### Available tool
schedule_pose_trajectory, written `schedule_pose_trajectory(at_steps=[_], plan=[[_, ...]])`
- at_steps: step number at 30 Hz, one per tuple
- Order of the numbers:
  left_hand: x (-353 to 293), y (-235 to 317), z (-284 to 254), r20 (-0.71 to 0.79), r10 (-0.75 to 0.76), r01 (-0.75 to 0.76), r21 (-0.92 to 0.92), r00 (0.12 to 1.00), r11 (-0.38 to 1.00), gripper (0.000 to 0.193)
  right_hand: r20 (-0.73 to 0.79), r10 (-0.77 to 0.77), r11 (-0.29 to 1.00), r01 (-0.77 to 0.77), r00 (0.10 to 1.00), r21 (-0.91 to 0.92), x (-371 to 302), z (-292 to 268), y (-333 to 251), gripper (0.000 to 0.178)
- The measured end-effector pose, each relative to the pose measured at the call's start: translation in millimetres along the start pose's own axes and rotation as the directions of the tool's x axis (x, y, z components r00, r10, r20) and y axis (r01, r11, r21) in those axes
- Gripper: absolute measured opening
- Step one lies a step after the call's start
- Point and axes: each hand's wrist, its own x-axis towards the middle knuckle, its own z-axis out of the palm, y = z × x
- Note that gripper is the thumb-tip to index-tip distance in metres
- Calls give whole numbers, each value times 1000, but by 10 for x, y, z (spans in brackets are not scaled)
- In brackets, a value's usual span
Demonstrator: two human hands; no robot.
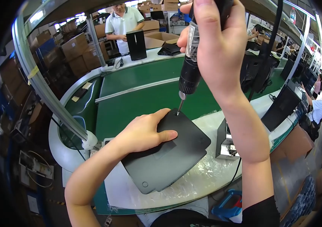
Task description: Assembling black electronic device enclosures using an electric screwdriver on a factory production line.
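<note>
My right hand (221, 49) is wrapped around a black electric screwdriver (189, 75) with clear tape on its body. The driver tilts downward, and its thin bit meets a hole near the far corner of a flat black plastic panel (168, 162). That panel lies on a plastic-covered white work surface (125, 193). My left hand (146, 130) presses on the panel's upper left part, thumb and fingers spread across it. Whether a screw sits under the bit is too small to tell.
A small metal box-like fixture (227, 143) stands right of the panel. Beyond runs a green conveyor belt (130, 90). Across it, a person (125, 24) stands behind a black upright device (136, 45). A metal post (43, 75) rises at left. A blue tool (227, 204) is below the table edge.
</note>
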Motion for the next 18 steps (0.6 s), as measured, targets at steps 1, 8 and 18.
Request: schedule_pose_trajectory(at_steps=[1,8,18], plan=[[-5,3,8,-3,0,0,0,1000,1000,64,6,20,1000,-20,1000,19,-12,22,-3,28],[50,-147,30,-37,93,-91,56,995,994,67,83,49,999,-50,995,3,-109,83,218,27],[31,-107,6,-45,59,-55,75,997,996,69,86,151,987,-145,985,-73,-108,193,284,29]])
